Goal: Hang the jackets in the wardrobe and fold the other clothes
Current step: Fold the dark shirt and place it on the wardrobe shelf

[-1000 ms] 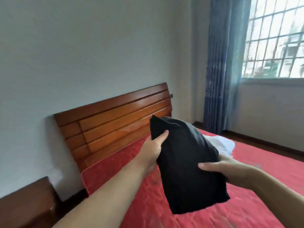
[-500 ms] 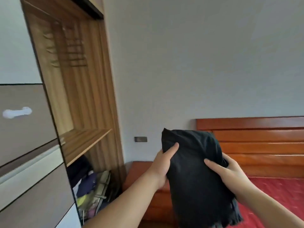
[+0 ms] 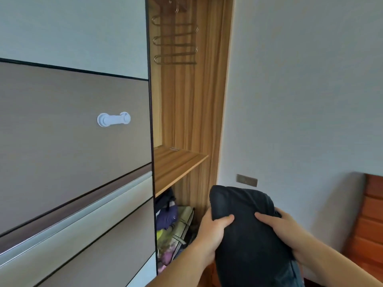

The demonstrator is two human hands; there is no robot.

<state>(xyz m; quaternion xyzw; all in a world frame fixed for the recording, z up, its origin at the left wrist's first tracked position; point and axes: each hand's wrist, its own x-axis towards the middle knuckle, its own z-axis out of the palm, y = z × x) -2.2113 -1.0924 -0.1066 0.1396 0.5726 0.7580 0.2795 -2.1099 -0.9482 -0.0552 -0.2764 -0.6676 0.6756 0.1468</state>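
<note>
A folded black garment [image 3: 246, 241] is held up in front of me, low and right of centre. My left hand [image 3: 209, 235] grips its left edge with the thumb across the front. My right hand [image 3: 279, 230] grips its right edge the same way. The open wardrobe compartment [image 3: 186, 112] stands just left of the garment, with a bare wooden shelf [image 3: 176, 164] at mid height and a metal multi-bar hanger [image 3: 175, 40] hanging near the top.
Below the shelf lie a dark purple bundle [image 3: 165, 214] and a flowered bag [image 3: 178, 235]. A sliding door [image 3: 72, 131] with a white handle [image 3: 113, 119] covers the wardrobe's left part. A wall switch [image 3: 247, 180] and the wooden headboard [image 3: 371, 220] are at right.
My view has swung left from the bed and headboard to the wardrobe. Both hands still hold the black garment, now close to the open compartment.
</note>
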